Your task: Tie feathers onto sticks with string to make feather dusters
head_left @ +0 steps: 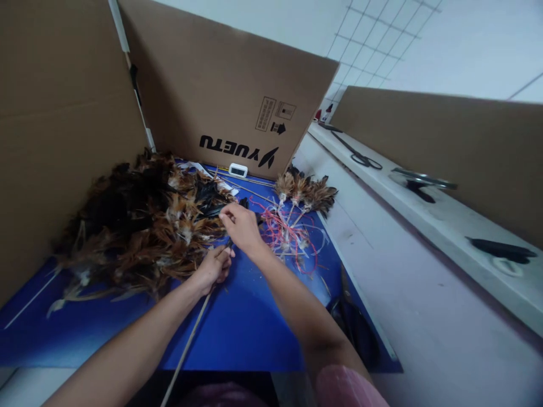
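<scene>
My left hand (214, 268) is closed around a thin wooden stick (186, 350), which slants down toward me past the table's front edge. Something dark sits at the stick's upper end by my left thumb, partly hidden by my hands. Just above it, my right hand (242, 227) has its thumb and fingers pinched together. Dark glossy feathers (208, 208) show beside those fingertips; whether the pinch holds one is unclear. A large heap of brown and black feathers (139, 226) lies left of both hands. Pink and white string (288, 229) is tangled to the right.
Finished-looking feather bunches on sticks (303, 192) lie at the back right of the blue table (246, 328). A small white digital display (238, 170) stands against the cardboard panel (229, 85). Black-handled scissors (350, 316) rest near the right edge. Another pair of scissors (360, 158) lies on the ledge.
</scene>
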Tool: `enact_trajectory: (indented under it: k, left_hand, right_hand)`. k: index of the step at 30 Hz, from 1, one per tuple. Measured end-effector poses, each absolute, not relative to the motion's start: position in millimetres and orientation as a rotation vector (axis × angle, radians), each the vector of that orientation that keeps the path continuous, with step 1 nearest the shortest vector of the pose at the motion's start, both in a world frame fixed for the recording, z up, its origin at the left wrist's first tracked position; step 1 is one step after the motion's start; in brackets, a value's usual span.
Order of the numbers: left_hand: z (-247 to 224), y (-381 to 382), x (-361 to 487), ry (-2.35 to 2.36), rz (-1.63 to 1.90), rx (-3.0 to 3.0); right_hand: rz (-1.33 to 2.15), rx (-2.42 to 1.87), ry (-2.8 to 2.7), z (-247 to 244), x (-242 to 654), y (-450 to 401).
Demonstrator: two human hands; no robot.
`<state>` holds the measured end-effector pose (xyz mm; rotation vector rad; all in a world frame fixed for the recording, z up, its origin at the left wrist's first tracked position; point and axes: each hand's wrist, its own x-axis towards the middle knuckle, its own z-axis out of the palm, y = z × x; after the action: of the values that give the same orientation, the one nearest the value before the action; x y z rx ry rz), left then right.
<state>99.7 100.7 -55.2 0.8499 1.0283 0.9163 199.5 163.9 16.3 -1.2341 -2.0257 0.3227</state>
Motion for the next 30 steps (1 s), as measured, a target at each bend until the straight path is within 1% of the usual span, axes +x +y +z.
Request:
enact_trajectory:
  k: [3,6,14,21,23,27,30]
  left_hand:
    - [-54.8,101.0,99.9,1.028,0.906,0.841]
    - [-54.2,101.7,99.8,1.026,0.894,0.838]
    - [-57.3,102.4,98.7,1.004,0.875,0.845]
    - [-57.8,102.9,99.6,0.995,0.863,0.832]
    - [-58.6,103.4,100.5,1.004,0.871,0.848]
    - [-61.6,103.1,102.0,1.035,0.911,0.89]
    - [-62.2,100.9,102.5,1.057,0.911,0.891]
  right_hand:
    - [0.233,-1.217,-2.323,14.6,167.4,192.0]
    - [0.102,-1.259,-2.497,6.3,142.6,222.5]
    - [-0.127,-1.399,-2.593,2.2,116.4,265.2]
    - [-0.136,-1.469,-2.638,1.8,123.0,271.8]
    - [-0.075,-1.387,-2.583,9.0,113.2,274.2]
    - [0.232,-1.136,-2.497,17.3,74.0,282.0]
    - [0.412,-1.155,-2.487,13.1,44.9,287.3]
